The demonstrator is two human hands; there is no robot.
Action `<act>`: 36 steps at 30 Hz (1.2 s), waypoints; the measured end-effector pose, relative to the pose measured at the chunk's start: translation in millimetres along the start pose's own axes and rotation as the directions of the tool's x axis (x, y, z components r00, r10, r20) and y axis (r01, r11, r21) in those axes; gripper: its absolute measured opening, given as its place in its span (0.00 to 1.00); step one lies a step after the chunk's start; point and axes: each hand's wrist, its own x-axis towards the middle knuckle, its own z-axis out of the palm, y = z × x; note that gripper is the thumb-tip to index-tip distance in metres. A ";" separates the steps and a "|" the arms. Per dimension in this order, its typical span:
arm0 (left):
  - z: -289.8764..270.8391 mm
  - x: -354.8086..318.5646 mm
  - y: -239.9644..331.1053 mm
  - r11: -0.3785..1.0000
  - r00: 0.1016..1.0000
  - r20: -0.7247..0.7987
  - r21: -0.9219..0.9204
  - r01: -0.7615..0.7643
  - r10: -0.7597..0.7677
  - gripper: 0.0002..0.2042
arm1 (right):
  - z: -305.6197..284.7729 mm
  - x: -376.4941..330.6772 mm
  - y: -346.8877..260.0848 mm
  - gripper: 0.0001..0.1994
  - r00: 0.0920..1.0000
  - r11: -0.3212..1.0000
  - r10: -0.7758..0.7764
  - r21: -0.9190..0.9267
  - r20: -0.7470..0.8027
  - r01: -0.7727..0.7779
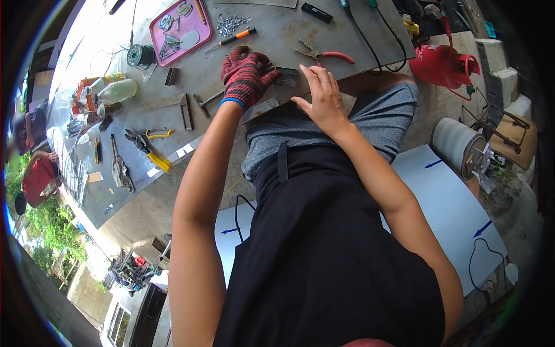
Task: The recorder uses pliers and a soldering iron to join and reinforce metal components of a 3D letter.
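Observation:
My left hand (247, 78) wears a red-and-black striped knit glove with a blue cuff. It lies palm down near the table's front edge, its fingers bent but apart. Beside its thumb is a small grey metal piece (285, 78); whether the glove touches it is unclear. To the right of that piece, my bare right hand (325, 99) is raised, fingers stretched and holding nothing. Pliers (318, 55) with red handles lie open beyond the right hand. An orange-and-black screwdriver (234, 38) is just beyond the glove, and a hammer (202, 105) lies close to my left wrist.
A pink tray (203, 36) holds small metal parts, next to loose screws (231, 25). Solder wire spool (140, 55), bottles (118, 91), yellow-handled snips (151, 151) and a square (186, 111) lie leftward. A red gas cylinder (442, 65) stands right. Two people are at far left.

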 end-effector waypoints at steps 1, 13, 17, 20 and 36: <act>0.1 -1.1 1.2 1.000 1.000 -0.012 0.007 0.018 -0.018 0.28 | 2.7 2.5 -0.8 0.40 1.000 1.000 0.002 -0.009 0.004 -0.002; 3.4 -1.5 -3.2 1.000 0.999 -0.043 0.020 -0.003 0.004 0.29 | 15.1 12.0 -1.2 0.34 1.000 1.000 0.028 0.003 0.004 -0.028; 3.0 -1.1 -3.8 1.000 0.999 -0.039 0.026 -0.016 0.017 0.30 | 14.5 12.5 -1.7 0.32 0.999 0.999 0.036 0.019 -0.002 -0.036; 1.3 -2.5 -0.9 0.999 0.999 -0.039 0.027 0.024 -0.023 0.30 | 15.4 12.6 -1.2 0.32 0.999 0.999 0.038 0.023 0.001 -0.038; 14.1 -22.7 -32.0 0.890 0.961 -0.276 -0.431 -0.147 0.026 0.18 | 9.5 16.0 2.7 0.30 0.997 0.990 0.001 0.138 -0.082 0.010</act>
